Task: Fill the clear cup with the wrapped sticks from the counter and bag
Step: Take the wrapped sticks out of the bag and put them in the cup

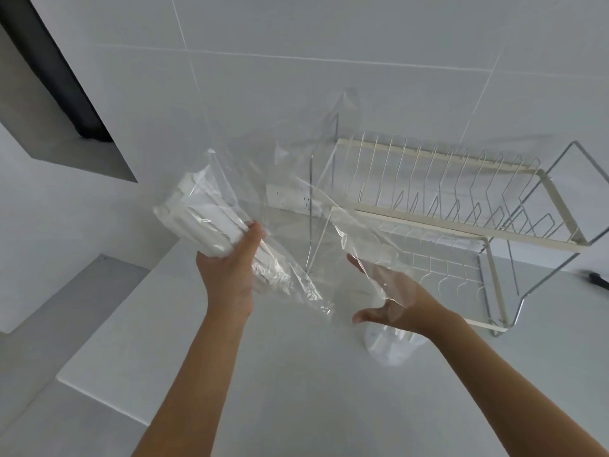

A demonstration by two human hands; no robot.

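Note:
A large clear plastic bag (296, 199) is held up above the counter. At its closed left end lies a bundle of white wrapped sticks (201, 219). My left hand (230, 268) grips that bundle through the bag. My right hand (392, 301) is spread inside the bag's open right end, fingers apart, the film draped over it. The clear cup (390, 347) stands on the counter just under my right wrist, partly hidden by it; a few white sticks seem to be inside it.
A white and chrome wire dish rack (461, 206) stands at the back right against the tiled wall. A white power strip (290, 196) lies behind the bag. A small dark object (598, 279) lies at the far right. The counter edge (99, 394) runs at lower left.

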